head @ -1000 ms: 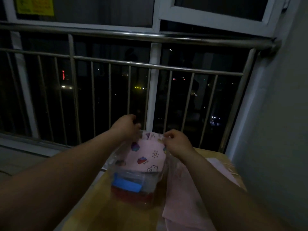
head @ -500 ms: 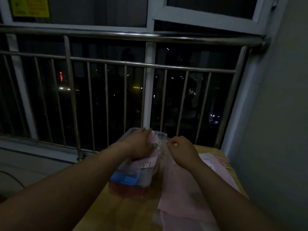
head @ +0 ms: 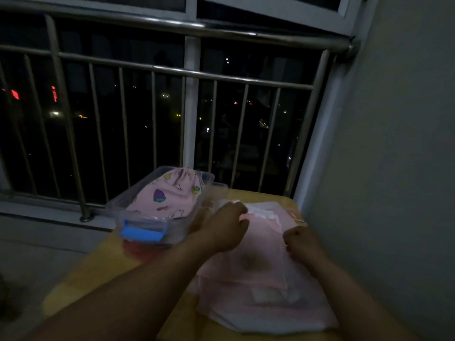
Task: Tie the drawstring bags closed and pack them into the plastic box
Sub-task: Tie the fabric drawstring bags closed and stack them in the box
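Yellowish wooden table (head: 103, 271) is small and crowded, so little margin for anything. Pile of flat pink bags (head: 266, 299) lies under and between both hands, still untied as far as the dim view shows; layers look thin and alike, so lifting one may drag two, or slide the pile toward the near table edge. Plastic box (head: 134, 190) sits just left of and beyond the left hand, close to the table's left edge, with its blue latch (head: 141, 233) facing the person; a sideways sweep of the left forearm could push it off. Patterned bag (head: 170, 195) already lies inside the box, cinched end away from the hands, and it bulges about to rim height, so later bags may not fit flat. Left hand (head: 221, 227) has fingers curled, pinching the far hem of the top bag (head: 263, 237). Right hand (head: 299, 242) is curled on that bag's right edge; whether it actually holds fabric I cannot tell, blur and low light. Thin cord loop (head: 299, 221) pokes out just beyond the right hand; hard to see, so easy to miss or pull unevenly, leaving the mouth half open.
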Available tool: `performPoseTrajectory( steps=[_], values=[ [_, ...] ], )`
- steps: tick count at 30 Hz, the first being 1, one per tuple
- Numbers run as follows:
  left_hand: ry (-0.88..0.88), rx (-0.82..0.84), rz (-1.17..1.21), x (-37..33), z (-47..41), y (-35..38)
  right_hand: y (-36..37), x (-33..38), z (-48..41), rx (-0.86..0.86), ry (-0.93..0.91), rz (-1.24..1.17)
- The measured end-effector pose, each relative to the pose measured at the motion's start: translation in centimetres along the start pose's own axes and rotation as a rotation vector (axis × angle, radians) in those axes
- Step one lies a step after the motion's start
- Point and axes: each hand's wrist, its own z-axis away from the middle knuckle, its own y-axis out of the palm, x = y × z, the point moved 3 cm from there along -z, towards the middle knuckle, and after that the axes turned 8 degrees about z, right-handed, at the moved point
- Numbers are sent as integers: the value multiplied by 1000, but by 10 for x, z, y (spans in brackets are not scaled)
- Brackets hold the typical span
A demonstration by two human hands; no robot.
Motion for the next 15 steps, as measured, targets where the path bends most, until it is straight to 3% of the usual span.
performPoseTrajectory(
  steps=[4, 9, 15],
  values=[
    [-220, 106, -62, 46, 19, 37, 1, -8, 18, 117, 140, -132],
    [-233, -13, 11, 66, 22, 50, 16, -12, 11, 83, 149, -157],
    [-318, -49, 310, 73, 15, 49, 23, -7, -5, 127, -4, 11]
  ],
)
